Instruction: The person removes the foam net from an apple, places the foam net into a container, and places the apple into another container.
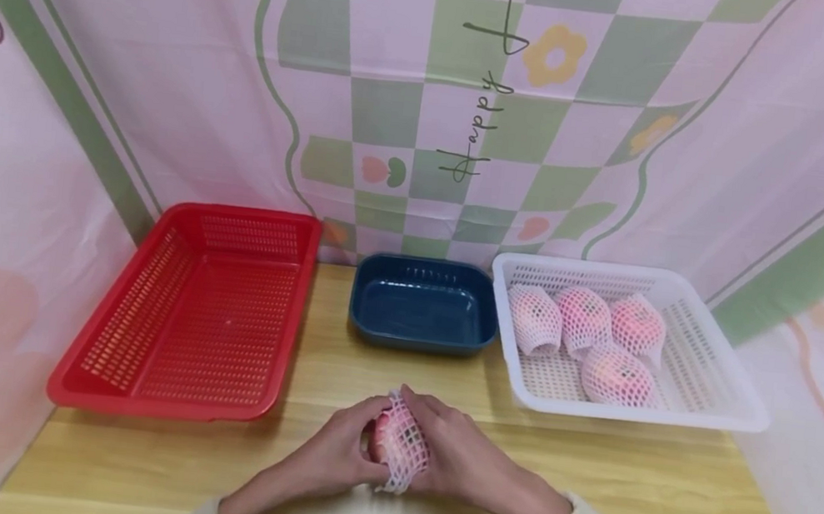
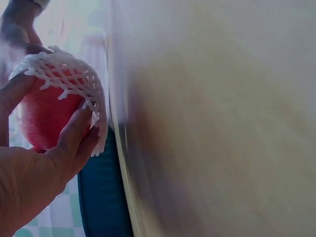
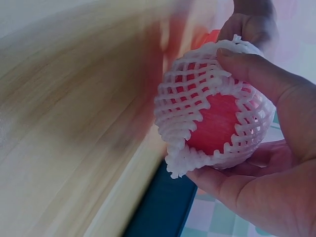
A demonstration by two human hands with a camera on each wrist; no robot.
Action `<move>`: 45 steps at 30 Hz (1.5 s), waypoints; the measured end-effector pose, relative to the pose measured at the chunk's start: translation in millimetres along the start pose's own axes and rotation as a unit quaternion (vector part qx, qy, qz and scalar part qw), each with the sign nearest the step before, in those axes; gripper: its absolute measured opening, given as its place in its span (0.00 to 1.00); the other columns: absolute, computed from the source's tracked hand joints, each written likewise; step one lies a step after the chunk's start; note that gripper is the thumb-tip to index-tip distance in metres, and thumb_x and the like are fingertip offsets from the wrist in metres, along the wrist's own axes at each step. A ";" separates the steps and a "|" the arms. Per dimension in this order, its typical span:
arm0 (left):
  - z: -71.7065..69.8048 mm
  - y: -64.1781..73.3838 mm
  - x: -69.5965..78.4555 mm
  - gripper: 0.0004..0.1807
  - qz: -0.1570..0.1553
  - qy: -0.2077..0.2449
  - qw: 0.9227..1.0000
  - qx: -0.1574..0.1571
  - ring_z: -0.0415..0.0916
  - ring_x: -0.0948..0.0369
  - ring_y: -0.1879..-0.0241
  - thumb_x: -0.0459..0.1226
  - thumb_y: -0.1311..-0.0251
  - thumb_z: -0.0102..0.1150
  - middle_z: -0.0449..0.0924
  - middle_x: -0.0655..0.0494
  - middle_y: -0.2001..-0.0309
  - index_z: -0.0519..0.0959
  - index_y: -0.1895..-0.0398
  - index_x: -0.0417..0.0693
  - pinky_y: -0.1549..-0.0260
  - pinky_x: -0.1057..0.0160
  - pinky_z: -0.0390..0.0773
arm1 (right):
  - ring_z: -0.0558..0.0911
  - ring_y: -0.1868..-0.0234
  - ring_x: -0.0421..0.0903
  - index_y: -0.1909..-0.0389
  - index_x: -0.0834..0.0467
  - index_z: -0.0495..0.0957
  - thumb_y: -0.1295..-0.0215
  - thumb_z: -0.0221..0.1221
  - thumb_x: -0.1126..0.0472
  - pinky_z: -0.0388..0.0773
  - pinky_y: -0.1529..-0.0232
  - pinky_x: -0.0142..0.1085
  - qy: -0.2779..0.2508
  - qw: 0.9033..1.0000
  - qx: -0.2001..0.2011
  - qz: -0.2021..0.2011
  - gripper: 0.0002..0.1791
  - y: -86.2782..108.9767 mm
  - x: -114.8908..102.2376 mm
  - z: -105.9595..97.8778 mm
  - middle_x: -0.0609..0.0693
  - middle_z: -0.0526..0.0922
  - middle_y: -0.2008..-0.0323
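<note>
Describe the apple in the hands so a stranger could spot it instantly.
On the wooden table, find the dark blue tray between the red basket and the white basket. Nearer the camera, the left hand and right hand grip a red apple in a white foam net. Unlike the four netted apples in the white basket, it is held outside any container.
</note>
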State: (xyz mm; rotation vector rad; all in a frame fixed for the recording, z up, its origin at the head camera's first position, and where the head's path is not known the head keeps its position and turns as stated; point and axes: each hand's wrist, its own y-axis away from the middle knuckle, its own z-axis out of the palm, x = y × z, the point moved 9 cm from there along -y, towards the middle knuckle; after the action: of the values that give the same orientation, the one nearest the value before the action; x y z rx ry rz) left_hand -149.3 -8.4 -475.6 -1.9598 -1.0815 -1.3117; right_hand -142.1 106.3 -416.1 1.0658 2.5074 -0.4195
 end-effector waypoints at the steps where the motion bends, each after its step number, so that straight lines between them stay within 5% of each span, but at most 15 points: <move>1: -0.5 0.1 0.2 0.44 -0.002 0.000 1.000 0.001 0.78 0.65 0.47 0.28 0.54 0.77 0.80 0.58 0.42 0.72 0.29 0.49 0.47 0.66 0.81 | 0.87 0.45 0.59 0.27 0.75 0.66 0.52 0.83 0.44 0.87 0.45 0.47 0.000 1.000 0.005 -0.004 0.60 0.0 -0.4 -1.1 0.68 0.83 0.41; 22: -9.0 2.1 1.0 0.49 0.005 -0.018 0.999 0.035 0.75 0.53 0.34 0.30 0.53 0.76 0.76 0.49 0.32 0.68 0.23 0.45 0.30 0.54 0.73 | 0.87 0.43 0.53 0.31 0.67 0.75 0.48 0.82 0.54 0.85 0.42 0.45 -0.005 0.998 0.043 -0.036 0.45 3.5 5.3 -12.1 0.59 0.86 0.40; 34: -15.1 3.4 -6.8 0.48 -0.031 -0.014 0.998 0.059 0.75 0.55 0.34 0.31 0.58 0.78 0.78 0.54 0.33 0.73 0.27 0.53 0.31 0.51 0.74 | 0.90 0.50 0.50 0.38 0.63 0.83 0.40 0.76 0.62 0.88 0.49 0.40 -0.012 0.998 0.054 -0.041 0.29 9.5 9.2 -19.9 0.54 0.89 0.46; 45: -18.0 5.4 -11.4 0.47 -0.049 -0.015 0.997 0.065 0.76 0.56 0.37 0.40 0.55 0.83 0.79 0.56 0.35 0.73 0.27 0.52 0.35 0.53 0.76 | 0.92 0.54 0.54 0.53 0.60 0.91 0.45 0.73 0.73 0.89 0.51 0.46 0.006 0.994 0.095 -0.060 0.17 10.8 10.5 -36.7 0.57 0.91 0.53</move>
State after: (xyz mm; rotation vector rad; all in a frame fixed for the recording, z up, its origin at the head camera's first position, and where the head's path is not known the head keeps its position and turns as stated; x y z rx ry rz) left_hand -155.9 -29.0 -479.3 -1.8576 -1.2587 -1.2327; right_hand -149.3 135.2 -389.8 0.9899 2.5923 -0.7015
